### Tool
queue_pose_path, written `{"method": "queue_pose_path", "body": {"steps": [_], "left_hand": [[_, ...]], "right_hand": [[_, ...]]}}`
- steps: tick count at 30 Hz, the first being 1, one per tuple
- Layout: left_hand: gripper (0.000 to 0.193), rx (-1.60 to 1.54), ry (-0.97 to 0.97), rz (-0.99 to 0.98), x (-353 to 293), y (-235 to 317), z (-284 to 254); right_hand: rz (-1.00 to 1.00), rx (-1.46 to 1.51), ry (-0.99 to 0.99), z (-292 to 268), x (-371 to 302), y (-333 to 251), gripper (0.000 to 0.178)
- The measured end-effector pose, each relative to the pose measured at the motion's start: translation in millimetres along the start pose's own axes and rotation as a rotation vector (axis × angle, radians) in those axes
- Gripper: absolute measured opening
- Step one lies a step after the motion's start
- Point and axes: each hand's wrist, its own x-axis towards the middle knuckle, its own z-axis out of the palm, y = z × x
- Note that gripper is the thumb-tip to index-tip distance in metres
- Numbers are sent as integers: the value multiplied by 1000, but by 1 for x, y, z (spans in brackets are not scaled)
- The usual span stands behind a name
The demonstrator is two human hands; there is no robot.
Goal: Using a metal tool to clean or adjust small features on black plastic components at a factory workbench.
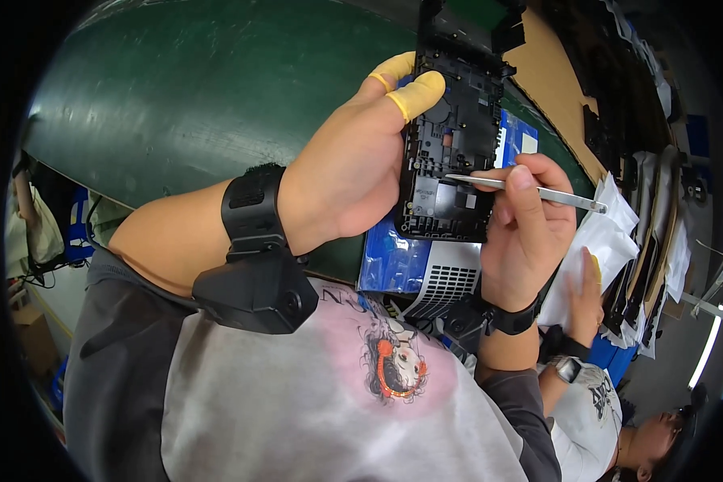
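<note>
My left hand (361, 145), with yellow finger cots on its thumb and a fingertip, grips a black molded plastic housing (458, 104) by its left edge. The housing is held tilted up, its ribbed inner side with recesses and small fittings facing me. In my right hand (530, 225) is a pair of metal tweezers (550, 195), pinched between thumb and fingers. The tweezers' tip rests at or just over the lower middle of the housing; whether it touches, or holds any small part, I cannot tell.
Below the housing, a blue plastic pack (394, 261) and a white sheet with black rectangles (446, 277) lie on the green tabletop (217, 104). To the right, a co-worker's hand (585, 301) rests by white wrapping (598, 249), beside stacked dark parts and cardboard (550, 60).
</note>
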Motion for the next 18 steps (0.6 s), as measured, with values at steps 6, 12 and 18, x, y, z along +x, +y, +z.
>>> {"method": "queue_pose_path", "body": {"steps": [6, 12, 18], "left_hand": [[30, 5, -1, 3, 1, -1, -2], [30, -4, 14, 10, 3, -1, -1], [29, -6, 8, 19, 3, -2, -3]], "right_hand": [[3, -6, 15, 2, -1, 2, 19], [-3, -38, 23, 1, 0, 4, 19], [-7, -31, 27, 2, 0, 4, 18]]}}
